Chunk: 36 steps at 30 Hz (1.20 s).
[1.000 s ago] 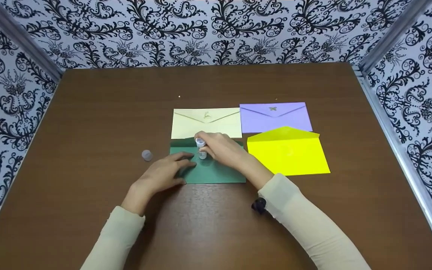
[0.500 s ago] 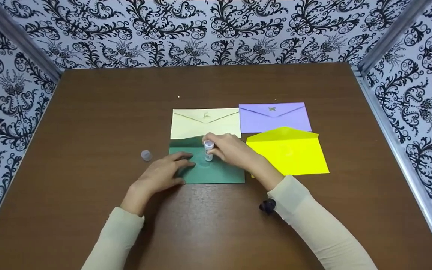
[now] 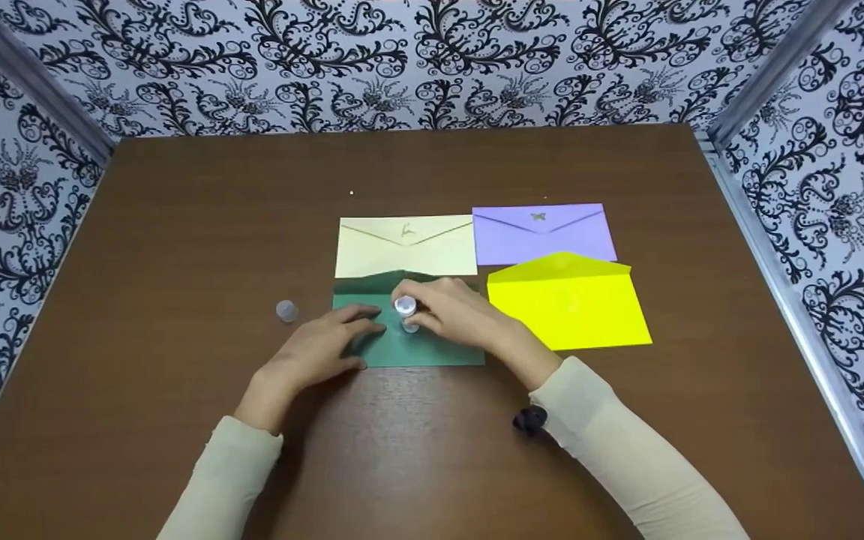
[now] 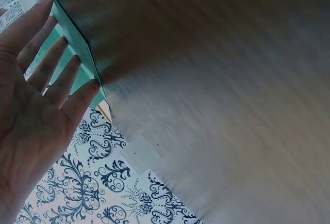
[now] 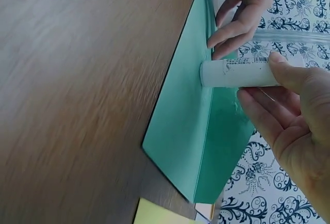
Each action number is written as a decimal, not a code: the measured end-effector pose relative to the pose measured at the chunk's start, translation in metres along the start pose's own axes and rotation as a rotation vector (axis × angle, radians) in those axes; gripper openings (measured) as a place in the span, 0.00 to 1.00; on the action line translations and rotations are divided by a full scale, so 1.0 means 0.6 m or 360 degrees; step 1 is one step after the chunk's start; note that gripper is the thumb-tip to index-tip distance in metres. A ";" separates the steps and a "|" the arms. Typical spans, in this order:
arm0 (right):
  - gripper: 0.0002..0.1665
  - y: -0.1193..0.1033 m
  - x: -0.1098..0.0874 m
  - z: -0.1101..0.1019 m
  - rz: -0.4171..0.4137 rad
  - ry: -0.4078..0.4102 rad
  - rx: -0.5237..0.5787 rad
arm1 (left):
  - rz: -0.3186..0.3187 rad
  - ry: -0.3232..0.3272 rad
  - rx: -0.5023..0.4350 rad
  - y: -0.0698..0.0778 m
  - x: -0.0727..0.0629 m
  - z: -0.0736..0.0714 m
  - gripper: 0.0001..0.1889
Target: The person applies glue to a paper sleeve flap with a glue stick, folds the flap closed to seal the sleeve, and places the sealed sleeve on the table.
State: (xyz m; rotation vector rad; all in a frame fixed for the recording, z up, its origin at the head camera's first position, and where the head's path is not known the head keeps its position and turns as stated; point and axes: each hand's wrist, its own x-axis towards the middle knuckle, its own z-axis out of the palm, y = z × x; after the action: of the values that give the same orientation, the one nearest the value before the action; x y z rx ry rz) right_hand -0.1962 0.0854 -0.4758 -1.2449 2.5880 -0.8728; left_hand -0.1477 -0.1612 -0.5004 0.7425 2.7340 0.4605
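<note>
A green envelope (image 3: 432,351) lies with its flap open and pointing away from me. My right hand (image 3: 458,311) grips a white glue stick (image 5: 240,73) between thumb and fingers. The glue stick stands upright, its lower end right at the envelope's body in the right wrist view. My left hand (image 3: 323,345) rests on the envelope's left side, fingers spread and fairly straight; in the left wrist view its fingertips (image 4: 93,85) lie along the green paper. Left of the envelope sits the round whitish cap (image 3: 286,310).
Behind the green envelope lie a cream envelope (image 3: 406,259) and a purple envelope (image 3: 544,244), both with flaps down. To its right is a yellow envelope (image 3: 571,311) with its flap up. All lie on a brown table (image 3: 199,225) with patterned walls (image 3: 334,67) around it.
The glue stick in my right hand has shifted right, then back left and a little nearer to me over the green envelope. My left hand has stayed in place on the envelope.
</note>
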 end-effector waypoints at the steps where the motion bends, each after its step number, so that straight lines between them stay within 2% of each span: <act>1: 0.13 -0.001 0.002 0.001 -0.0006 -0.0001 0.0011 | 0.0001 0.0000 0.0001 0.000 -0.001 0.000 0.29; 9: 0.13 -0.003 0.020 0.009 -0.0063 0.0000 0.0067 | 0.0016 0.0012 0.0009 -0.001 -0.001 -0.004 0.29; 14: 0.15 0.004 0.029 0.006 -0.0030 0.0031 0.0056 | 0.0048 0.0021 -0.0004 0.002 0.002 -0.006 0.29; 21: 0.17 0.016 0.037 -0.004 0.0003 0.0031 -0.0015 | 0.0026 0.0005 -0.0021 0.005 0.003 -0.006 0.29; 26: 0.18 0.024 0.036 -0.011 0.0033 0.0036 -0.0072 | 0.0017 0.0000 -0.0036 0.004 0.002 -0.004 0.29; 36: 0.16 0.028 0.018 -0.022 0.0084 0.0036 -0.0144 | 0.0011 0.0020 -0.0023 0.000 -0.001 -0.001 0.28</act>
State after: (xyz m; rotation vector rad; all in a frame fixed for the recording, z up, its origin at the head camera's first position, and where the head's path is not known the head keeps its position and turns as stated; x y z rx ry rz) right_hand -0.2190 0.0913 -0.4733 -1.1892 2.6931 -0.7729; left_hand -0.1476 -0.1614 -0.4996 0.7480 2.7377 0.4877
